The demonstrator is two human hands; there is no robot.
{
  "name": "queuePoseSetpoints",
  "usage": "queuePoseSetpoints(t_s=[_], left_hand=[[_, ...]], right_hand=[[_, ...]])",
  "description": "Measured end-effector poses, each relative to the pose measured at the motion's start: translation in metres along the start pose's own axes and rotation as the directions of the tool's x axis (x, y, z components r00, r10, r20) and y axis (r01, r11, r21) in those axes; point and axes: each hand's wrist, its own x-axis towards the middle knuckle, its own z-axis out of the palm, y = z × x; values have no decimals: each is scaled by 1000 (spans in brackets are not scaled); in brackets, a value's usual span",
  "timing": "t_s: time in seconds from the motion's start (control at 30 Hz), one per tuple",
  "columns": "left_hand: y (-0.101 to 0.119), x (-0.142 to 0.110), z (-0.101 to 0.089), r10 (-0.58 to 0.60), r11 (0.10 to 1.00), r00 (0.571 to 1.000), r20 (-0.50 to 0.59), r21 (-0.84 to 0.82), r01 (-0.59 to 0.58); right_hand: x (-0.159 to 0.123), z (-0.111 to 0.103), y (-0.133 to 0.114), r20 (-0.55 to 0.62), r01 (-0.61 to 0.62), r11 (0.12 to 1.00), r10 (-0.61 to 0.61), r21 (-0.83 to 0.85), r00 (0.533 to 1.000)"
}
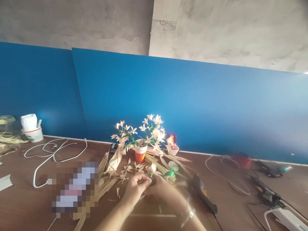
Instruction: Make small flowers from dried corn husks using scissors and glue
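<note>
My left hand (pixel 137 186) is closed in a pinch, its fingertips at the green stem of a pale corn-husk flower (pixel 153 168). Close against it, my right hand (pixel 157 187) is closed around the lower part of the same flower; motion blurs it, and its fingers hide most of the stem. A bracelet sits on the right wrist. Shiny green tape (pixel 169 172) shows just right of the hands. Behind them, an orange and white paper cup (pixel 140 154) holds green branches with several pale husk flowers (pixel 156 131). Loose husk petals (pixel 128 168) lie in front of it.
Dried husks (pixel 115 160) spread around the cup. A black glue gun (pixel 203 195) lies right of my hands. A white cup (pixel 173 150) stands behind, and a pixelated phone-like object (pixel 75 187) lies left. White cables (pixel 51 155), a power strip (pixel 292 219) and a blue partition (pixel 192 102) surround the space.
</note>
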Motion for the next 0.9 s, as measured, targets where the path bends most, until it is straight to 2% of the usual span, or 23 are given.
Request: queuePoseSetpoints(t_s=[0.1, 0.23, 0.33, 0.43, 0.6, 0.77, 0.9], left_hand=[[-1, 4, -4, 26, 1000, 991, -129, 11, -25], [-5, 9, -7, 10, 1000, 989, -150, -25, -14], [-9, 11, -9, 20, 998, 982, -188, -50, -30], [-12, 12, -11, 85, 996, 959, -269, 41, -77], [-15, 12, -11, 218, 963, 904, -367, 228, -140], [-20, 12, -10, 249, 959, 896, -369, 220, -177], [-18, 11, -7, 282, 948, 883, -375, 250, -196]], right_hand=[[8, 0, 3, -109, 72, 997, -70, 15, 992], [10, -2, -3, -236, 153, 983, -172, -97, 956], [1, -4, -14, -228, 211, 977, -214, -41, 950], [-7, -7, -23, -165, 199, 980, -198, -9, 966], [-8, -5, -27, -202, 202, 960, -241, -196, 949], [-5, 4, -23, -243, 269, 914, -348, -305, 906], [-2, 8, -17, -310, 266, 895, -383, -359, 870]])
